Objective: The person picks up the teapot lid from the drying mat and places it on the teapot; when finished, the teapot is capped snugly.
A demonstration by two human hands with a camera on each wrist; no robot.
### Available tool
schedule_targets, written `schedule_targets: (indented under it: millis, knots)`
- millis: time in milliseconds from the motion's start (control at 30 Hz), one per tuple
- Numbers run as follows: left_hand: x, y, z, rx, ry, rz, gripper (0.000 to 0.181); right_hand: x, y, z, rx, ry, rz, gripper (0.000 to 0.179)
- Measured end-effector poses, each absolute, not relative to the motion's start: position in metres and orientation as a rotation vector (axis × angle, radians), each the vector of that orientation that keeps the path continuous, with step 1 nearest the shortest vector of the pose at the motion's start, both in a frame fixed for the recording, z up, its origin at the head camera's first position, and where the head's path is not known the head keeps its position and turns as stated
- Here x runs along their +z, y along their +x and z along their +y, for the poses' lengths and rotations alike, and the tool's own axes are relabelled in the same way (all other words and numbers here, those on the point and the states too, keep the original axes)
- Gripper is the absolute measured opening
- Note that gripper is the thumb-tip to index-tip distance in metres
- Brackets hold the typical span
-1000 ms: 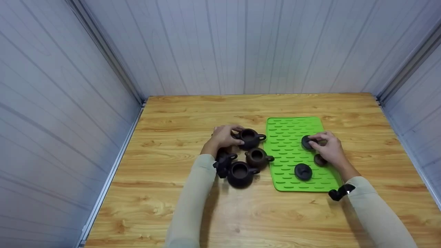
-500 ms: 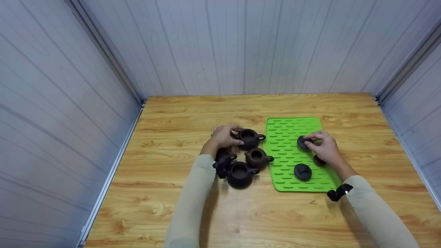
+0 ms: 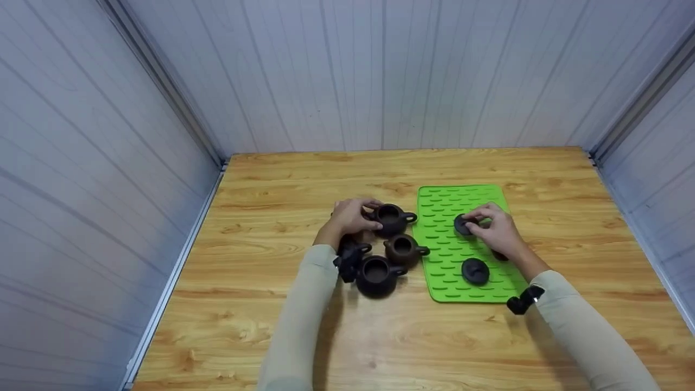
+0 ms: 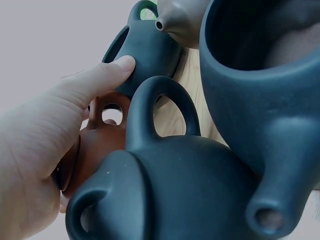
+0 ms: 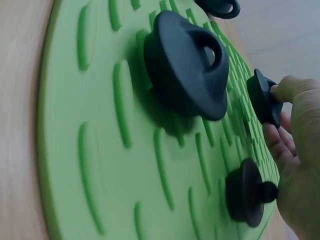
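Observation:
My left hand [image 3: 350,215] grips the side of the far black teapot [image 3: 389,220], which stands lidless; in the left wrist view its thumb [image 4: 122,67] presses on that pot. My right hand [image 3: 497,233] pinches a black lid [image 3: 462,225] by its knob, over the green mat [image 3: 434,282]. In the right wrist view the held lid [image 5: 260,95] is tilted between thumb and fingers. A larger black lid [image 5: 185,65] with a loop knob and a brown lid [image 5: 242,192] with a round knob lie on the mat.
A small brown lidless teapot [image 3: 403,250] and a bigger black lidless teapot [image 3: 376,277] stand near the left forearm. Beneath that wrist are a lidded black teapot [image 4: 195,195] and a reddish-brown teapot [image 4: 100,150]. Pale panels [image 3: 347,76] enclose the wooden table.
My right hand has moved left across the mat, carrying the black lid nearer the teapots. My left hand keeps its grip on the far teapot.

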State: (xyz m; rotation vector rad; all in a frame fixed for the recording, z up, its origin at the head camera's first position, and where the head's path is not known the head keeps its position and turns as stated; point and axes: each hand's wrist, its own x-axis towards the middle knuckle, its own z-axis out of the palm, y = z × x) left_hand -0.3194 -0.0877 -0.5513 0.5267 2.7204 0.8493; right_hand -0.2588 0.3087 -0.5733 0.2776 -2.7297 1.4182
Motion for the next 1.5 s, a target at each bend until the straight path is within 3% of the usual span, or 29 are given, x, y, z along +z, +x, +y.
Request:
schedule_targets:
  millis: [1033,1500]
  knots:
    - [-0.562,-0.328,-0.091,0.875,0.543,2.709,0.059,-0.551,-0.286,0.230,1.539,0.430,-2.673,0.018]
    - [-0.550,-0.320,-0.086,0.868,0.533,2.699,0.056,-0.538,-0.294,0.202,1.548,0.463,-2.657,0.016]
